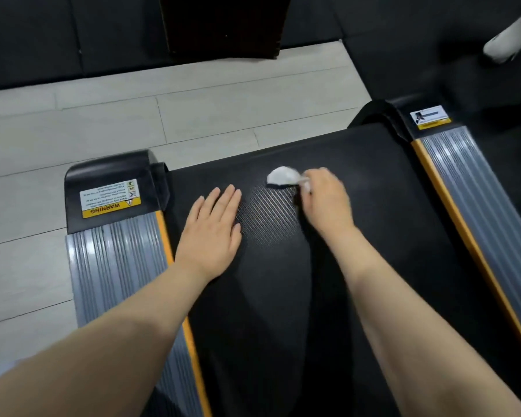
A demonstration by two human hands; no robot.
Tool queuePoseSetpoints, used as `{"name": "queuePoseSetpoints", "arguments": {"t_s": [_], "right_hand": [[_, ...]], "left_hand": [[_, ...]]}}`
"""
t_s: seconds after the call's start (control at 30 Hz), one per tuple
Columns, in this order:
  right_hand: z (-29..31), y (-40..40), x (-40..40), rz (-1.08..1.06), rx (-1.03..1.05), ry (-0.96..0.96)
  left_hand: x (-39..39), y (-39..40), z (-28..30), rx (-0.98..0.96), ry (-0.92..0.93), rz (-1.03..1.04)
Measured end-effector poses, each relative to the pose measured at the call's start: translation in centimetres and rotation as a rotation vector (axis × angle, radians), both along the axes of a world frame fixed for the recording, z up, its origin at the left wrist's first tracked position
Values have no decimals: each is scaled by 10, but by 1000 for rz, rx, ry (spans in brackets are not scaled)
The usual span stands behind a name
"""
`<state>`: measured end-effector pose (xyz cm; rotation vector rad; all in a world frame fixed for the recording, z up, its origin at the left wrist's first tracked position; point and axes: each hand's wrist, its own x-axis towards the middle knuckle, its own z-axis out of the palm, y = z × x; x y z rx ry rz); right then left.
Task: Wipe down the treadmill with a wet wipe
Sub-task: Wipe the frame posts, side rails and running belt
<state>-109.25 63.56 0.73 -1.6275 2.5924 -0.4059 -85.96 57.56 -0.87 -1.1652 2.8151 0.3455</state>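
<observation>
Head view: the right hand [324, 200] has its grip pinched around one crumpled wet wipe [283, 176], which sticks out beyond the fingertips toward the belt's far end and touches the treadmill belt [373, 236]. The left hand [212, 228], released and flat, rests on the belt just beside it. The belt's long axis runs away from the person between two ribbed side rails [115, 260], so the wiping hand likely sweeps crosswise.

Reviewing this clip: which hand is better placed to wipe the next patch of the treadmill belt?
Right. The right hand already pinches the wet wipe against the black belt, near the belt's far end. The left hand lies flat on the belt with straight fingers and holds nothing.
</observation>
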Motion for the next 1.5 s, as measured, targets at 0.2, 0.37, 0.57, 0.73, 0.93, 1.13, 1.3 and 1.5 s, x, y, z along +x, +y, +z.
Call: {"name": "queuePoseSetpoints", "arguments": {"t_s": [0.2,0.37,0.57,0.73,0.93,1.13,1.3,1.5], "right_hand": [[-12,6,-24,-355,-117,-17],[-14,10,-32,112,-31,-23],[-7,41,-150,-720,-83,1],[-31,14,-54,-142,-131,-82],[-4,32,-165,-425,14,47],[4,40,-157,-493,104,138],[4,46,-161,-292,174,137],[20,57,-157,-228,631,18]], "left_hand": [[-4,3,-8,-22,7,45],[-5,4,-14,-44,-16,59],[-6,5,-15,-62,-18,66],[-6,4,-15,-70,-16,63],[-7,5,-15,-74,-4,70],[-6,5,-14,-71,-7,75],[-6,5,-15,-74,-6,71],[-7,5,-14,-68,0,68]]}}
